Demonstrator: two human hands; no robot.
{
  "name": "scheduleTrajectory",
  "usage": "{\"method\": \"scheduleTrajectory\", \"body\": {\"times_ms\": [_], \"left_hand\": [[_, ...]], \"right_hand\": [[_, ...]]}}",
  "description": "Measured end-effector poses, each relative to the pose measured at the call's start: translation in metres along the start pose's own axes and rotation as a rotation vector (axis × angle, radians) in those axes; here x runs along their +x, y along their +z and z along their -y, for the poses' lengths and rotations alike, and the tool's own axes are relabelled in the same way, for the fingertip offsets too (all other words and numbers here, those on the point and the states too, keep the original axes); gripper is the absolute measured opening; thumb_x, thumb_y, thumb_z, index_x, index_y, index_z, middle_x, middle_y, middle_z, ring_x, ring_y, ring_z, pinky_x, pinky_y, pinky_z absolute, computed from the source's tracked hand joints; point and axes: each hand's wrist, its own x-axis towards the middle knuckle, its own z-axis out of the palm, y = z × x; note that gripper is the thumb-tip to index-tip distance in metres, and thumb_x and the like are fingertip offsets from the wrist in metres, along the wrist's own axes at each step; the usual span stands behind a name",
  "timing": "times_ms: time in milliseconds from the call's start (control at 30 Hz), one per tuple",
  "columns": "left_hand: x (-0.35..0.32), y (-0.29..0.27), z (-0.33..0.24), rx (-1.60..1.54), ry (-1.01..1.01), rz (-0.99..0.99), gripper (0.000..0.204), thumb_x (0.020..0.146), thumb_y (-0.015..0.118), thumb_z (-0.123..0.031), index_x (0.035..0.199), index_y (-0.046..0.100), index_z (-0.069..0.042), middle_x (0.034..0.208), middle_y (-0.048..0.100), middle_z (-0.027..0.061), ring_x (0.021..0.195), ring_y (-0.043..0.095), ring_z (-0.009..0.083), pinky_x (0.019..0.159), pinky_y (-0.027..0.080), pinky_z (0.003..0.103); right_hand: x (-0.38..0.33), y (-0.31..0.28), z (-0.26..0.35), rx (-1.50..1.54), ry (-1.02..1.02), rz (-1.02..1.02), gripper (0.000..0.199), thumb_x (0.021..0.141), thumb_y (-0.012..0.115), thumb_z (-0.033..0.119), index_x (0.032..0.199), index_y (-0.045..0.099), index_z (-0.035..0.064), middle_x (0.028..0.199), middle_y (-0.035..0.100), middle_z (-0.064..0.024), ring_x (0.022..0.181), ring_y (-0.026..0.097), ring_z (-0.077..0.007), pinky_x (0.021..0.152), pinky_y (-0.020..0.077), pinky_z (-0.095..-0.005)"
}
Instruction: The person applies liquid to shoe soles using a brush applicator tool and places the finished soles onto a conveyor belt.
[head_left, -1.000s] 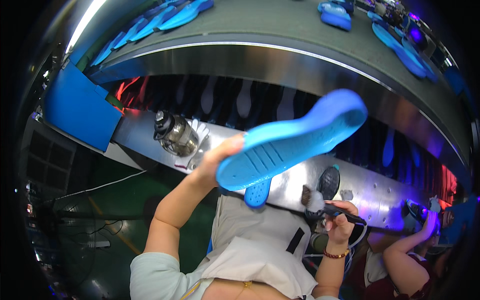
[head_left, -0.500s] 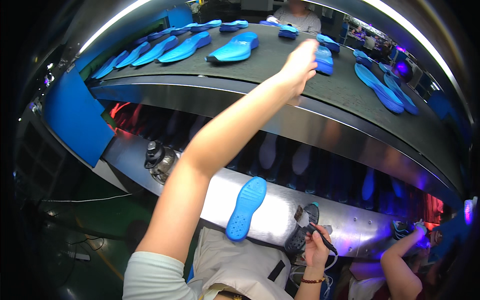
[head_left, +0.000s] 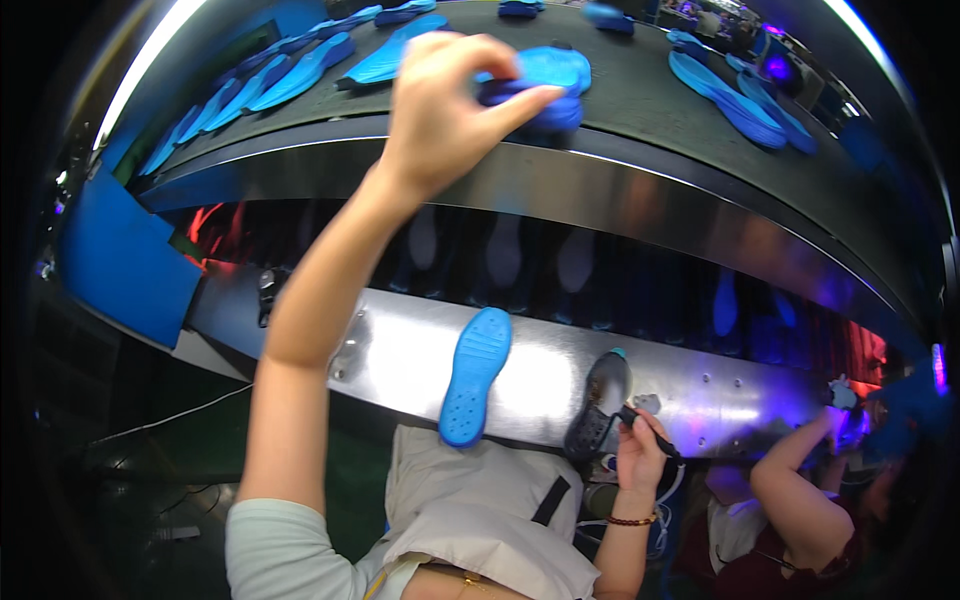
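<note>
Left grip [head_left: 440, 110] curls at a blue sole [head_left: 562, 68]

The left grip's thumb and fingers bend at the sole's near left side; blur hides whether they have closed on it. That sole is on the green shelf [head_left: 635, 115]. The person's right grip [head_left: 640, 465] is wrapped round the black handle of a brush [head_left: 666, 446], beside a black shoe-shaped piece [head_left: 583, 430]. The sole looks light and springy, probably foam: it should flex rather than break, though its smooth face may slip. Its thick side edges would likely give the surest hold, thumb opposite fingers. Further out, a second sole [head_left: 475, 375] lies on the metal surface [head_left: 540, 372], holed end nearest the person, and more soles [head_left: 305, 72] line the shelf's left
</note>
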Motion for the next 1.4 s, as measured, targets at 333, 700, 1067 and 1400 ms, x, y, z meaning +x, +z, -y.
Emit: {"method": "scheduleTrajectory", "body": {"times_ms": [333, 700, 1067, 1400], "left_hand": [[-0.21, -0.055, -0.056, -1.988, -1.208, 0.067, 0.067, 0.078, 0.053, -0.034, 0.128, 0.029, 0.003, 0.116, 0.047, 0.0218, 0.106, 0.049, 0.0323, 0.093, 0.04, 0.042], [-0.254, -0.014, -0.15, -2.275, -1.736, 0.215, 0.102, 0.067, 0.012, -0.082, 0.132, 0.029, -0.006, 0.122, 0.044, 0.0232, 0.11, 0.047, 0.036, 0.093, 0.038, 0.047], [-0.26, 0.009, -0.158, -1.561, -1.984, -0.007, 0.091, 0.073, 0.005, -0.077, 0.127, 0.035, -0.01, 0.112, 0.05, 0.0152, 0.103, 0.051, 0.0266, 0.09, 0.04, 0.042], [-0.257, -0.027, -0.129, -1.903, -1.821, 0.137, 0.097, 0.071, 0.004, -0.078, 0.128, 0.034, -0.006, 0.107, 0.053, 0.0198, 0.095, 0.055, 0.0311, 0.085, 0.044, 0.045]], "right_hand": [[0.02, 0.024, 0.02, 0.073, -0.077, 0.209, 0.019, 0.078, 0.054, -0.001, 0.096, 0.056, -0.0047, 0.096, 0.06, -0.0166, 0.091, 0.059, -0.0264, 0.086, 0.0455, -0.0335], [0.054, 0.065, -0.026, -0.194, 0.118, 0.314, 0.017, 0.079, 0.056, 0.002, 0.094, 0.06, -0.003, 0.093, 0.062, -0.0148, 0.087, 0.059, -0.0199, 0.08, 0.0459, -0.0294], [0.031, 0.135, -0.042, -1.093, -0.598, 0.529, 0.014, 0.068, 0.065, 0.01, 0.08, 0.065, 0.0025, 0.079, 0.064, -0.0136, 0.074, 0.062, -0.0264, 0.069, 0.047, -0.0307], [0.015, 0.109, 0.003, -0.803, -0.124, 0.745, 0.014, 0.071, 0.066, 0.004, 0.085, 0.066, -0.0002, 0.08, 0.066, -0.0104, 0.072, 0.062, -0.0142, 0.068, 0.0491, -0.0251]]}}
